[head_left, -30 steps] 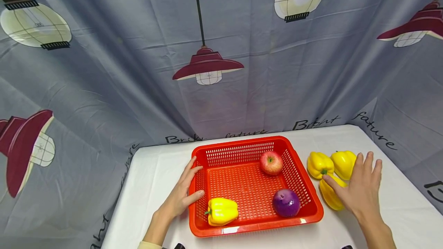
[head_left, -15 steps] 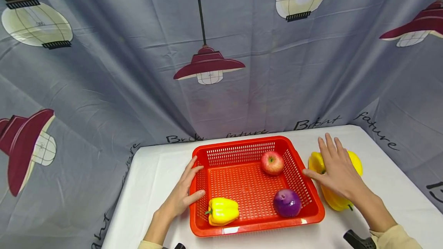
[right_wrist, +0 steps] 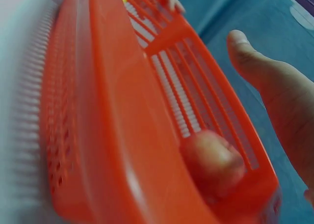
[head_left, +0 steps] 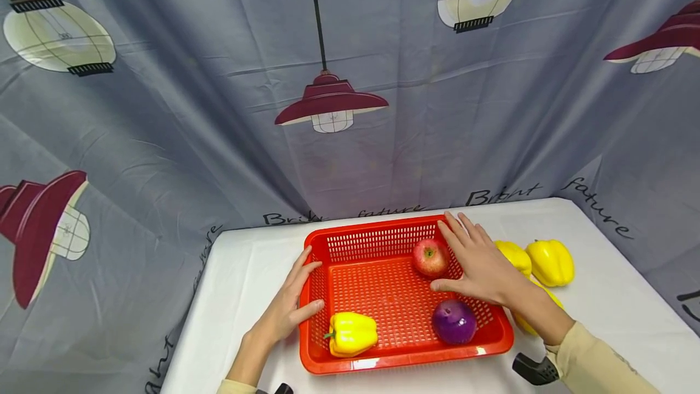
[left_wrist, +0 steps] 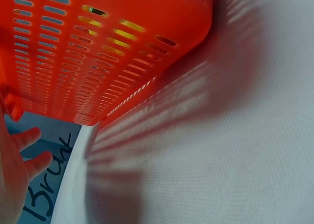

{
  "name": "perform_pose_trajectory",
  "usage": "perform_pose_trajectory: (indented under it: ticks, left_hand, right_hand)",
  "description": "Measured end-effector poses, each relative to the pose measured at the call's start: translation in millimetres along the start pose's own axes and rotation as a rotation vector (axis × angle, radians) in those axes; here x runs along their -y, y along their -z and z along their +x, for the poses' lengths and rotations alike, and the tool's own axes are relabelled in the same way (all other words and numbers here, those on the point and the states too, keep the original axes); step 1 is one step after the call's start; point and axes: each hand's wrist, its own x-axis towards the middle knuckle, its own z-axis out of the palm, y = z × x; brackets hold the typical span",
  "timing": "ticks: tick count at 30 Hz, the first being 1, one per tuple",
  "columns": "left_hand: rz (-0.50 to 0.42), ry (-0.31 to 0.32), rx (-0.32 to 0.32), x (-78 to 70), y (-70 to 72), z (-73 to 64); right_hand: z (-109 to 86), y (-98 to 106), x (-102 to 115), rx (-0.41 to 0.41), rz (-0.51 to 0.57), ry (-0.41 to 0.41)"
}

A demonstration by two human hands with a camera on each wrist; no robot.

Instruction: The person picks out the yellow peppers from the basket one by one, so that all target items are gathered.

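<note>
A red plastic basket (head_left: pixel 383 362) holds a yellow bell pepper (head_left: pixel 352 334) at front left, a red apple (head_left: pixel 430 258) at back right and a purple round fruit or vegetable (head_left: pixel 454 321) at front right. My left hand (head_left: pixel 285 307) is at the basket's left rim, fingers loosely extended and thumb over the edge; its exact contact cannot be told. Over the right rim reaches my right hand (head_left: pixel 481 269), its fingers spread beside the apple with nothing in them. In the right wrist view, the thumb (right_wrist: pixel 260 67) is above the basket, apart from the apple (right_wrist: pixel 216 162).
Right of the basket lie more yellow bell peppers: one (head_left: pixel 550 262) in plain sight, others partly behind my right hand and forearm. A white cloth covers the table (head_left: pixel 240 278). A grey curtain printed with lamps (head_left: pixel 330 102) hangs behind and at both sides.
My right hand has moved left from above the loose yellow peppers to over the basket's right side, near the apple. The left hand and the basket's contents stay in place.
</note>
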Motion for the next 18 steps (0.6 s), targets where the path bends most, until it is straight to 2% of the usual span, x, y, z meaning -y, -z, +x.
perform_pose_trajectory:
  ticks: [7, 12, 18]
  left_hand:
    - [0.0, 0.01, 0.003, 0.6, -0.7, -1.5]
    - [0.007, 0.008, -0.002, 2.3, -1.1, -1.5]
    - [0.011, 0.006, 0.002, -0.2, -0.3, 0.1]
  right_hand:
    - [16.5, -12.6, 17.8, 0.067, 0.045, 0.101]
    - [27.2, -19.0, 23.4, 0.136, 0.157, 0.171]
    - [38.3, -22.1, 28.7, 0.241, 0.344, 0.191]
